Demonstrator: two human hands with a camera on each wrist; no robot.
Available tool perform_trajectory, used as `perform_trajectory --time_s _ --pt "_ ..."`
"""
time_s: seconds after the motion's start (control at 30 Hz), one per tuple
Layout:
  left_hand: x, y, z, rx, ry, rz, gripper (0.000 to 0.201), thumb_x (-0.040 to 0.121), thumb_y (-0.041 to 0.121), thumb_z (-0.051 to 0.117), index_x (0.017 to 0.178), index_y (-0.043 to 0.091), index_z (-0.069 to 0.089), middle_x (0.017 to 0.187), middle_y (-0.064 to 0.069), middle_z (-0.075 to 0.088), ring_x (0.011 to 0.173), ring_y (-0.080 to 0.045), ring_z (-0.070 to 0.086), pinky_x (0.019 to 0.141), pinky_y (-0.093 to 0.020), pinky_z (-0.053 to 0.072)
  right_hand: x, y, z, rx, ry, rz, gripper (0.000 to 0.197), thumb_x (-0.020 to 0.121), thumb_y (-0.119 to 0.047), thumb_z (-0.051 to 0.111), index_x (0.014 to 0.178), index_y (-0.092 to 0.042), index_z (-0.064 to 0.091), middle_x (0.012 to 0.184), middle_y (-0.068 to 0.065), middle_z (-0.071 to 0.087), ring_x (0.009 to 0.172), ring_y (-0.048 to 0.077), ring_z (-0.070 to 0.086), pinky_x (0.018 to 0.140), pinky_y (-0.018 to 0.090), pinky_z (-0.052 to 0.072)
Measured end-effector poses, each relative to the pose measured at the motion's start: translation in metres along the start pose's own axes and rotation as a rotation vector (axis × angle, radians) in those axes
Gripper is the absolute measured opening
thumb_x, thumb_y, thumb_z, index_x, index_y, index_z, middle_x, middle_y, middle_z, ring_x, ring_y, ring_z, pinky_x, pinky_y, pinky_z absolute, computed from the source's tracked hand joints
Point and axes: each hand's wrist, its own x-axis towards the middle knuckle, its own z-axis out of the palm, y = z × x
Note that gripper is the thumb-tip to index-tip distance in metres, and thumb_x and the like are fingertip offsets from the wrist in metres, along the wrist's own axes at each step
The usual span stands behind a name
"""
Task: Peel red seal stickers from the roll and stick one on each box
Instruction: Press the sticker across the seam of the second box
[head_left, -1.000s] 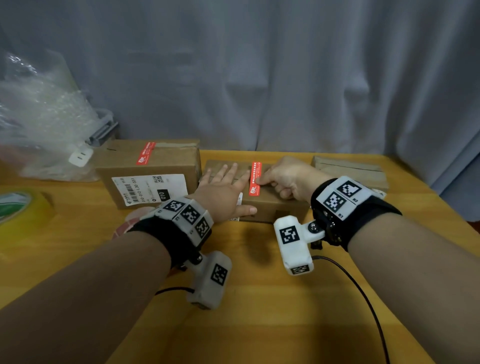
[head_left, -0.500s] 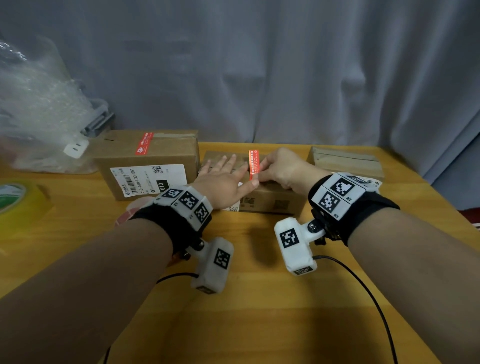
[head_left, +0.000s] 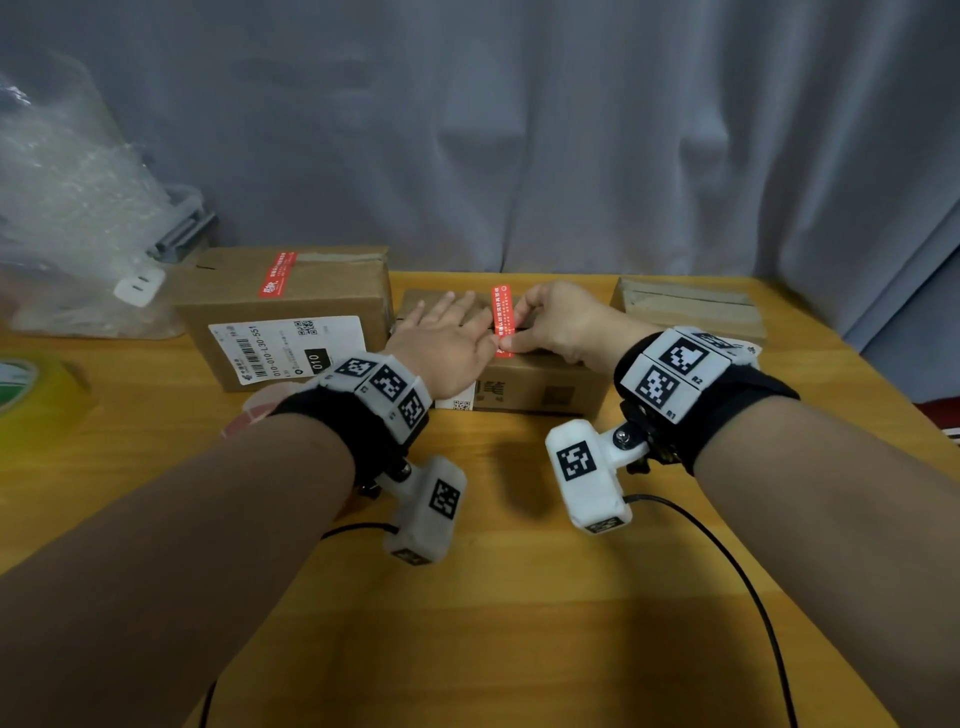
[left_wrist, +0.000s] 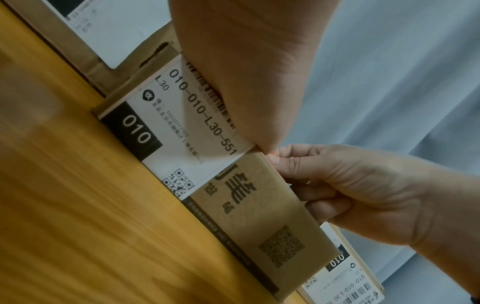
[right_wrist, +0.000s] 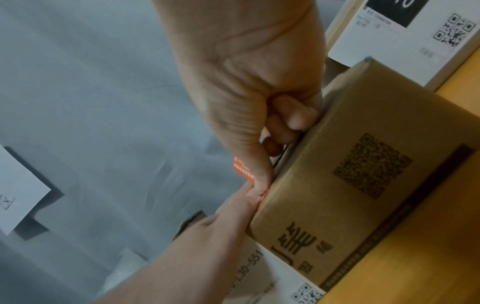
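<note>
A low brown middle box (head_left: 524, 387) stands in front of me on the table. My left hand (head_left: 448, 335) lies flat on its top, fingers straight, thumb tip at the box's front top edge. My right hand (head_left: 527, 332) pinches the lower end of a red seal sticker (head_left: 502, 312) at that edge. In the right wrist view the sticker (right_wrist: 242, 168) rises off the box (right_wrist: 363, 164) behind my thumb. The taller left box (head_left: 291, 312) carries a red sticker (head_left: 277, 273) on top. A flat right box (head_left: 691, 306) shows none. The sticker roll (head_left: 254, 410) peeks out beside my left wrist.
A yellow tape roll (head_left: 31, 395) sits at the table's left edge, with a bubble-wrap bag (head_left: 67, 208) behind it. A grey curtain hangs close behind the boxes. Camera cables trail over the wooden table (head_left: 519, 597) near me.
A second ago the sticker lay flat on the middle box under my right fingers. Its far end has since lifted off, and my right hand holds it by the near end.
</note>
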Motion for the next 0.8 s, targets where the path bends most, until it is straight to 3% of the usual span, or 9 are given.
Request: perform_trajectory --time_s 0.1,0.33,0.4,0.47,0.53,0.63,0.73,0.8 --pt "0.002 0.000 0.000 0.008 -0.005 -0.001 0.055 0.098 0.047 0.011 0.149 0.030 0.002 0.160 -0.001 -0.002 0.147 -0.019 -0.004 0.117 -0.042 -0.004 0.001 0.000 0.001 -0.017 0.007 0.007 0.021 0.075 -0.022 0.077 0.079 -0.020 0.057 0.081 -0.004 0.059 0.071 0.010 0.052 0.062 0.024 0.042" --pt "0.000 0.001 0.000 0.016 0.021 -0.004 0.054 0.098 0.046 0.010 0.149 0.031 0.003 0.160 -0.001 0.000 0.147 -0.019 -0.003 0.117 -0.042 -0.004 0.002 0.000 0.001 0.024 -0.008 0.024 0.018 0.076 -0.018 0.075 0.088 -0.012 0.064 0.071 -0.004 0.055 0.066 0.010 0.049 0.058 0.022 0.038" --pt "0.000 0.001 0.001 0.013 0.027 -0.001 0.054 0.098 0.047 0.010 0.149 0.031 0.002 0.160 -0.001 0.000 0.147 -0.019 -0.002 0.117 -0.042 -0.003 0.003 0.001 0.001 0.072 0.005 0.032 0.013 0.077 -0.016 0.075 0.080 -0.016 0.061 0.069 -0.004 0.054 0.063 0.008 0.048 0.051 0.018 0.036" --pt "-0.001 0.001 0.001 0.013 0.039 -0.001 0.054 0.098 0.047 0.010 0.149 0.031 0.004 0.160 -0.001 0.001 0.147 -0.019 -0.001 0.117 -0.042 -0.003 0.005 0.003 0.000 0.158 0.044 0.047 0.015 0.079 -0.015 0.073 0.077 -0.020 0.059 0.066 -0.005 0.053 0.055 0.007 0.043 0.037 0.014 0.033" --pt "-0.002 0.001 0.001 0.013 0.049 -0.009 0.054 0.098 0.047 0.010 0.149 0.029 0.007 0.160 0.000 0.001 0.147 -0.019 -0.001 0.117 -0.041 -0.003 0.006 0.005 -0.001 0.210 0.073 0.060 0.013 0.081 -0.017 0.072 0.078 -0.018 0.059 0.064 -0.003 0.053 0.050 0.008 0.039 0.034 0.016 0.030" --pt "-0.003 0.003 0.001 0.014 0.059 -0.008 0.054 0.098 0.046 0.011 0.149 0.028 0.009 0.160 0.000 0.002 0.147 -0.018 -0.001 0.117 -0.041 -0.002 0.009 0.006 -0.003 0.216 0.109 0.030 0.017 0.081 -0.020 0.071 0.071 -0.017 0.058 0.065 -0.002 0.057 0.053 0.009 0.045 0.043 0.016 0.036" --pt "-0.004 0.003 0.001 0.006 0.058 -0.011 0.054 0.098 0.046 0.011 0.149 0.030 0.005 0.160 0.000 0.002 0.147 -0.018 -0.001 0.117 -0.041 -0.003 0.014 0.007 -0.004 0.113 0.156 -0.031 0.019 0.081 -0.019 0.072 0.068 -0.017 0.058 0.076 0.001 0.063 0.075 0.013 0.056 0.071 0.025 0.045" --pt "-0.004 0.003 0.001 0.003 0.063 -0.014 0.053 0.098 0.046 0.011 0.149 0.030 0.004 0.160 0.000 0.001 0.147 -0.018 -0.001 0.117 -0.041 -0.003 0.018 0.010 -0.002 0.031 0.163 -0.040 0.020 0.080 -0.022 0.072 0.066 -0.019 0.058 0.072 -0.004 0.060 0.081 0.015 0.058 0.078 0.029 0.046"
